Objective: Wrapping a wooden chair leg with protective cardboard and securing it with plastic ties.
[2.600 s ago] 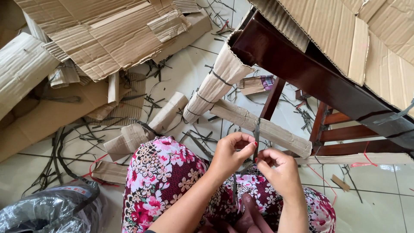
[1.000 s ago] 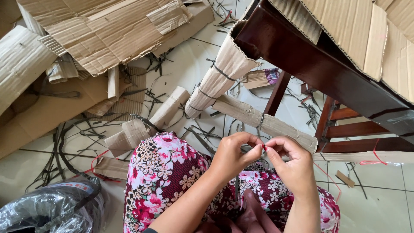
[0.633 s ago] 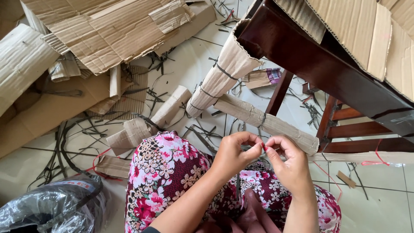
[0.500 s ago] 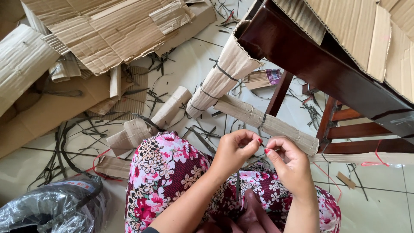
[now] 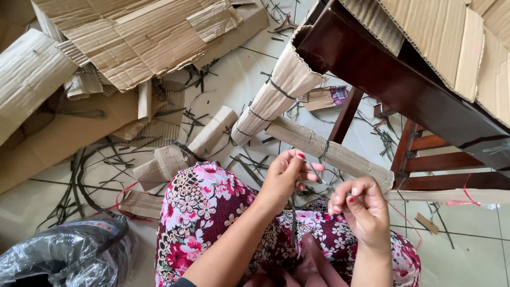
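Left hand (image 5: 285, 178): grip together, thumb and fingertips pinched on a thin dark strap (image 5: 292, 215). The strap hangs from the pinch down between the knees, over the floral-print lap (image 5: 204, 204). A second thin length of the strap runs from the left hand across to the right hand (image 5: 359, 208).

Right hand: fingers curled in, grip closed on that strap end; the exact contact point is hidden under the fingers. The two hands are near each other but apart, right lower than left.

Just beyond the hands: a cardboard-wrapped chair rung (image 5: 329, 153), bound with dark strap loops, lying crosswise. Its far end meets a cardboard-wrapped chair leg (image 5: 273, 94), also strapped, which slants up to the dark wooden chair frame (image 5: 393, 87). Flat cardboard sheets (image 5: 451, 37) lie on top of the frame.

Floor (image 5: 228, 85), white tile: strap offcuts scattered around. Short cardboard rolls (image 5: 183, 151) lie left of the lap. Torn cardboard pile (image 5: 122, 37) at the far-left corner. Black plastic bag (image 5: 64, 255) at the near-left corner.
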